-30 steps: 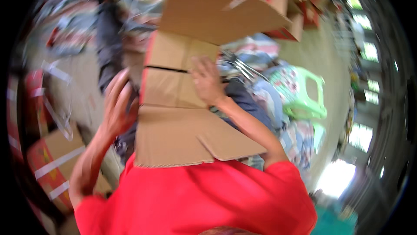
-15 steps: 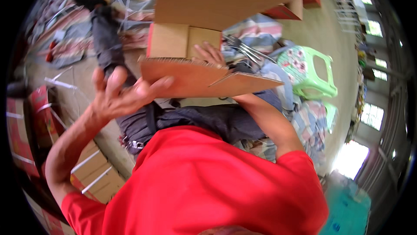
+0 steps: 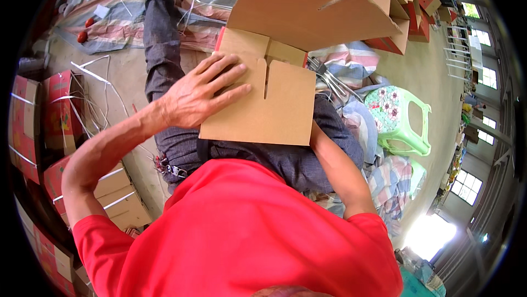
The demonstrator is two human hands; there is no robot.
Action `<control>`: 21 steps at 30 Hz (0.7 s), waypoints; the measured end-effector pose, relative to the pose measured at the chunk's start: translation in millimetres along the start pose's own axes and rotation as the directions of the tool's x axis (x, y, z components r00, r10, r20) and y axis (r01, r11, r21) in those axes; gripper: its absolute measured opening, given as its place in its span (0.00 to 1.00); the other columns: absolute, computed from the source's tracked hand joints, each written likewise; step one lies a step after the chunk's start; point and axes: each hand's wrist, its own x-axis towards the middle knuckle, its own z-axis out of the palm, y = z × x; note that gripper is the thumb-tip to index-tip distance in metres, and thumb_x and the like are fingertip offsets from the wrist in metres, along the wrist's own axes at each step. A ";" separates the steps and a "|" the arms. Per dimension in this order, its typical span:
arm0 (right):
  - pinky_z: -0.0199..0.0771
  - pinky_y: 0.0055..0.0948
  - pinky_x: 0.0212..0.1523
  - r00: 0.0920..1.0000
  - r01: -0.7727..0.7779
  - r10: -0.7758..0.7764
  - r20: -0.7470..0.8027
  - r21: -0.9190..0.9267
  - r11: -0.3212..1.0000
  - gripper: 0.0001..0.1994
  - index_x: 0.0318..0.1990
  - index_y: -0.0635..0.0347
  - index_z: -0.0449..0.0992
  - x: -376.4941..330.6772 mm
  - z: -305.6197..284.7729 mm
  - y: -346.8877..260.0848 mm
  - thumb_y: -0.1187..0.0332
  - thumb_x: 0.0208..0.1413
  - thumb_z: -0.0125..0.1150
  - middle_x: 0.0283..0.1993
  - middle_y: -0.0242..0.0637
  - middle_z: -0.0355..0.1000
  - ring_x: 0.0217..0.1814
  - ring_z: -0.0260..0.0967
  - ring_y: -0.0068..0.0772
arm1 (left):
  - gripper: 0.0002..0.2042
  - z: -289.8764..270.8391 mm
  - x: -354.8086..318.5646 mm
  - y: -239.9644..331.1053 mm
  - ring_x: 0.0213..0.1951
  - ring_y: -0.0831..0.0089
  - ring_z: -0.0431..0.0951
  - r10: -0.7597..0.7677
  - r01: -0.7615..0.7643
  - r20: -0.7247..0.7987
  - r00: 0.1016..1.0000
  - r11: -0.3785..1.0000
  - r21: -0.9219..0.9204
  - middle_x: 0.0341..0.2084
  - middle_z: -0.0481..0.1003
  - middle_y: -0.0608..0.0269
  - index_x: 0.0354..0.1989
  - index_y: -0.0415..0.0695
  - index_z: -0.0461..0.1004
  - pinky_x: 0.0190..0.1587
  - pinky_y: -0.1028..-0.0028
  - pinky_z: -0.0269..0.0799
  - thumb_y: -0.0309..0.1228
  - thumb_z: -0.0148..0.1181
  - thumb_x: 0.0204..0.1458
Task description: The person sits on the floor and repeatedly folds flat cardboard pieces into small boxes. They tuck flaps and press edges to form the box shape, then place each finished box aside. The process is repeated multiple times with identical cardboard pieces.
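A brown cardboard box [image 3: 285,110] rests on my lap, with its near flap folded in over the opening. That flap has a narrow slit running down from its far edge. The box's large far flap [image 3: 296,11] stands up, spread away from me, with a notch in its edge. My left hand [image 3: 206,88] lies on the left part of the near flap, fingers stretched out and a little apart. My right forearm [image 3: 340,160] runs to the right side of the box. The right hand itself is hidden behind or under the cardboard, so its fingers do not show.
Several open red-and-brown boxes [image 3: 392,17] are heaped at the far right. A light green stool [image 3: 403,121] with a flowered seat stands at right, near metal rods [image 3: 340,80]. Strapped cartons [image 3: 60,110] are stacked at left. Striped sheeting [image 3: 203,28] and white straps cover the floor ahead.
The near flap, earlier raised toward me, is now folded down over the box. My left hand has moved from the air at its left onto it. My right hand has gone out of sight.
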 end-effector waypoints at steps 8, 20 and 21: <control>0.57 0.48 0.75 0.980 -0.157 0.170 -0.102 0.126 0.980 0.27 0.66 0.60 0.70 -14.1 2.5 15.6 0.63 0.60 0.66 0.74 0.51 0.63 0.74 0.61 0.54 | 0.39 8.2 -12.6 5.8 0.71 0.44 0.63 -0.073 0.066 -0.004 0.997 0.927 -0.368 0.66 0.69 0.49 0.65 0.42 0.72 0.73 0.44 0.56 0.36 0.72 0.38; 0.71 0.46 0.63 0.917 0.391 -0.386 0.097 -0.394 0.831 0.10 0.42 0.64 0.79 -50.9 -45.5 -33.8 0.75 0.51 0.68 0.56 0.44 0.79 0.57 0.73 0.51 | 0.36 24.0 -41.3 28.4 0.70 0.49 0.66 -0.154 0.133 0.013 0.988 0.801 -0.584 0.65 0.73 0.53 0.63 0.44 0.74 0.74 0.48 0.56 0.41 0.71 0.41; 0.72 0.46 0.62 0.915 0.399 -0.389 0.109 -0.401 0.825 0.10 0.41 0.64 0.79 -54.4 -45.6 -34.3 0.75 0.50 0.67 0.55 0.43 0.79 0.56 0.74 0.50 | 0.36 23.9 -42.7 29.5 0.70 0.49 0.66 -0.158 0.142 0.025 0.987 0.795 -0.589 0.65 0.73 0.52 0.63 0.43 0.74 0.74 0.49 0.56 0.40 0.71 0.41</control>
